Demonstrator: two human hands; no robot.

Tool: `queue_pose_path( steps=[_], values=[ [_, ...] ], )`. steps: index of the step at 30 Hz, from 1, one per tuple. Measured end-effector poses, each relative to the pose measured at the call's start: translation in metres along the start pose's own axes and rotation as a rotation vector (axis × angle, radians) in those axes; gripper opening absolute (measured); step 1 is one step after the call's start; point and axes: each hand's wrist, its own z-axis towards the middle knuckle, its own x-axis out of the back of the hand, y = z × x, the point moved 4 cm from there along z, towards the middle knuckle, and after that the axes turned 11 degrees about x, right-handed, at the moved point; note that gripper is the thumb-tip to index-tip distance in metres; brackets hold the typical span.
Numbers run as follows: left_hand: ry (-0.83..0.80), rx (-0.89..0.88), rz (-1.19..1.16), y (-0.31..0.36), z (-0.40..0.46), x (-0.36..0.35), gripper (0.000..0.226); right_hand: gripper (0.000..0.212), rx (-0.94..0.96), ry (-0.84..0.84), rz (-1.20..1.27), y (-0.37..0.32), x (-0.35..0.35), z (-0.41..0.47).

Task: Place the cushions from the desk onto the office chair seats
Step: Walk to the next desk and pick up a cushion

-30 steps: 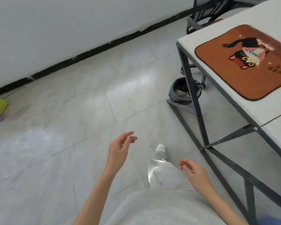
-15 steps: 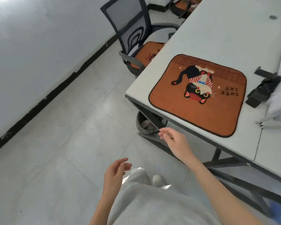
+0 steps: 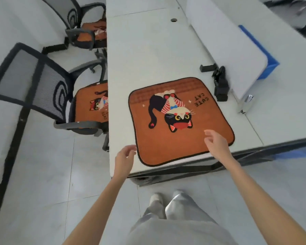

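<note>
An orange cushion (image 3: 166, 144) with a black cat picture lies flat on the white desk (image 3: 148, 55), near its front edge. My left hand (image 3: 124, 159) hovers open at the cushion's near left corner, just off its edge. Above the cushion's near right part my right hand (image 3: 216, 145) is open, fingers spread, holding nothing. To the left, a mesh office chair (image 3: 33, 82) has a matching cushion (image 3: 88, 105) on its seat, half hidden under the desk. A second chair (image 3: 85, 34) further back also carries an orange cushion (image 3: 94, 26).
A black clamp (image 3: 220, 84) and a grey divider panel (image 3: 224, 43) stand on the desk right of the cushion, with a blue bin (image 3: 265, 62) behind the panel. Grey tiled floor (image 3: 42, 174) spreads to the left. My legs and shoes show below.
The view has swung round to face the desk end. Both hands have risen from beside my legs up to the cushion's near edge.
</note>
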Motion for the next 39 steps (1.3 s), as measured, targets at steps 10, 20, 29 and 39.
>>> queue_pose_path(
  steps=[10,20,29,39],
  values=[
    [0.059,0.13,0.118,0.048,0.083,-0.036,0.044,0.061,-0.329,-0.073,-0.236,0.062,0.019,0.087],
    [0.077,0.253,-0.036,0.062,0.116,-0.036,0.041,0.044,-0.46,0.065,-0.058,0.085,0.032,0.104],
    [0.232,-0.134,0.132,0.115,0.083,-0.025,0.037,0.024,-0.155,0.047,0.042,0.042,0.018,0.068],
    [-0.208,-0.659,0.129,0.175,-0.02,-0.064,0.014,0.034,-0.273,0.582,0.228,0.005,0.039,-0.08]
  ],
)
